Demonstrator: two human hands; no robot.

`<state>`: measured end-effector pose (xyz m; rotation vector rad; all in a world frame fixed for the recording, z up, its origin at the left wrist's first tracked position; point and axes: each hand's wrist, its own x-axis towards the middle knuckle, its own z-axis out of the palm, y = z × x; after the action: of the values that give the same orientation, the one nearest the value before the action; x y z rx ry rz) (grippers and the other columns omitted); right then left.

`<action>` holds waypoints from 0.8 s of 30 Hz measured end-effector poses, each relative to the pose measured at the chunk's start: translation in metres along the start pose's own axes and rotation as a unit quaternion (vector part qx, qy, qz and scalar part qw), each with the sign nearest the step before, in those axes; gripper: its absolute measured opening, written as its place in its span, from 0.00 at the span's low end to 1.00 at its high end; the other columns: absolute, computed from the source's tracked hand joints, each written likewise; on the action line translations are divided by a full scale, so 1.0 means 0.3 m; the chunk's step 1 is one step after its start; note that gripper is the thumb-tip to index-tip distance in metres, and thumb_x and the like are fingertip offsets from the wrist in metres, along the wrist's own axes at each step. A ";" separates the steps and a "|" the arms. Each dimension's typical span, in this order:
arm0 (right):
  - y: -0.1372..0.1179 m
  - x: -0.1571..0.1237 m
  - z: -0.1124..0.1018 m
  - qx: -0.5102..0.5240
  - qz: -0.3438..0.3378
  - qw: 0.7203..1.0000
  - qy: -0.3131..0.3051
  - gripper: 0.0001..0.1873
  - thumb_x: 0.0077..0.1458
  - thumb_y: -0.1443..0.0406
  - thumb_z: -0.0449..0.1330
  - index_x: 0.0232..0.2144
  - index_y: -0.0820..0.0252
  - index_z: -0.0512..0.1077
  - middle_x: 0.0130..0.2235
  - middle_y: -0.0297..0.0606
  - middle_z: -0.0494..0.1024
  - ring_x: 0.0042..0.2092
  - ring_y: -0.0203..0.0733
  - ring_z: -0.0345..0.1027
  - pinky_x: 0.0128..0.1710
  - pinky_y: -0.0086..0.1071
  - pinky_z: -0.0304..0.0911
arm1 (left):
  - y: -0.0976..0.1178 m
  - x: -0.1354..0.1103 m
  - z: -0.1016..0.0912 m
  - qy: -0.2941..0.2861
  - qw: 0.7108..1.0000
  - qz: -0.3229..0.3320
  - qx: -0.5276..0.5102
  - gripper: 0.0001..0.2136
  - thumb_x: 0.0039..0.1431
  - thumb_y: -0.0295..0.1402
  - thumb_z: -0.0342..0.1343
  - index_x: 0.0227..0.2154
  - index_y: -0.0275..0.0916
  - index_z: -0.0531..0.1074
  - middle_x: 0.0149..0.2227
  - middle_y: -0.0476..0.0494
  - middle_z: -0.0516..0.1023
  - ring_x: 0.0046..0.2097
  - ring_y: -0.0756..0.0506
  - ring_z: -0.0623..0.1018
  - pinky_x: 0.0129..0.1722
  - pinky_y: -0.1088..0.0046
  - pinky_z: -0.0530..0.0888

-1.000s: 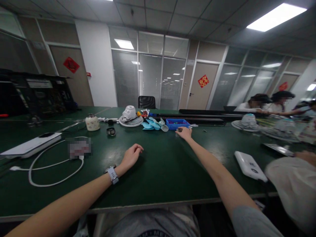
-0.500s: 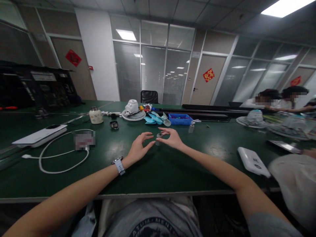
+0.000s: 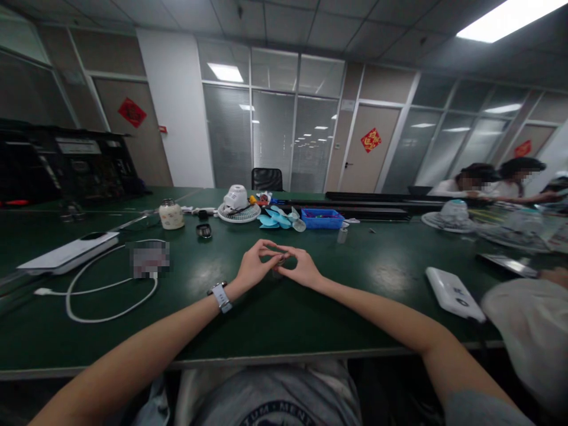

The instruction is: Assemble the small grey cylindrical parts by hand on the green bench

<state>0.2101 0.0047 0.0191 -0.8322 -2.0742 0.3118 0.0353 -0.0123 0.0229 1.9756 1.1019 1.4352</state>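
Note:
Ahead of me, over the green table, both hands meet at a small grey metal cylinder (image 3: 277, 274). My left hand (image 3: 254, 267), with a watch on the wrist, has its thumb and fingertips closed in at the cylinder's top. From the other side my right hand (image 3: 305, 270) curls its thumb and fingers round the same spot. The fingers hide most of the upper end, so the exact contact is hard to make out. A similar grey cylinder (image 3: 342, 236) stands farther back to the right.
Behind the hands are a white fan body (image 3: 236, 198), blue fan blades (image 3: 277, 218) and a blue bin (image 3: 323, 220). A cream bottle (image 3: 171, 215) and white cable (image 3: 106, 320) are left. At right lies a white device (image 3: 452, 293), near a co-worker's sleeve (image 3: 521, 319).
My left hand has moved right, bringing its fingertips to the cylinder and the right fingers. My right hand stays at the cylinder, its fingers now closer in. The view has tilted up slightly.

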 end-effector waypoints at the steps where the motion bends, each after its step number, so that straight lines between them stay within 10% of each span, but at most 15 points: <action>1: -0.002 -0.002 0.001 -0.001 0.003 1.000 0.000 0.29 0.46 0.62 0.67 0.52 0.57 0.70 0.42 0.38 0.80 0.44 0.44 0.74 0.51 0.40 0.61 | 0.000 0.005 -0.001 0.012 1.000 -0.001 -0.003 0.16 0.53 0.42 0.60 0.41 0.40 0.67 0.36 0.44 0.82 0.41 0.43 0.81 0.44 0.65 0.74; 7: -0.001 -0.013 -0.002 -0.020 0.023 1.000 0.000 0.30 0.47 0.59 0.67 0.53 0.54 0.69 0.39 0.35 0.80 0.46 0.45 0.72 0.53 0.42 0.59 | -0.037 0.013 -0.063 0.080 0.996 -0.040 0.010 0.18 0.52 0.44 0.60 0.41 0.40 0.67 0.38 0.41 0.82 0.43 0.41 0.81 0.40 0.66 0.73; 16: -0.020 -0.025 -0.014 -0.034 0.024 0.999 -0.007 0.24 0.48 0.60 0.66 0.49 0.53 0.71 0.37 0.33 0.80 0.38 0.40 0.74 0.49 0.39 0.61 | -0.125 -0.050 -0.108 -0.110 0.980 -0.161 0.029 0.19 0.47 0.42 0.62 0.41 0.42 0.67 0.35 0.45 0.83 0.41 0.42 0.81 0.43 0.64 0.74; 24: 0.227 0.134 -0.176 -0.114 0.110 0.979 0.127 0.25 0.48 0.56 0.65 0.49 0.56 0.71 0.35 0.35 0.79 0.35 0.40 0.74 0.38 0.33 0.67 | -0.098 -0.053 -0.100 -0.116 0.980 -0.156 0.038 0.22 0.46 0.40 0.64 0.45 0.42 0.68 0.38 0.44 0.83 0.43 0.41 0.81 0.47 0.61 0.72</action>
<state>0.2662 0.0781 0.0425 -1.1809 -1.8027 0.0788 -0.0046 -0.0111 0.0025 1.8629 1.3050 0.9894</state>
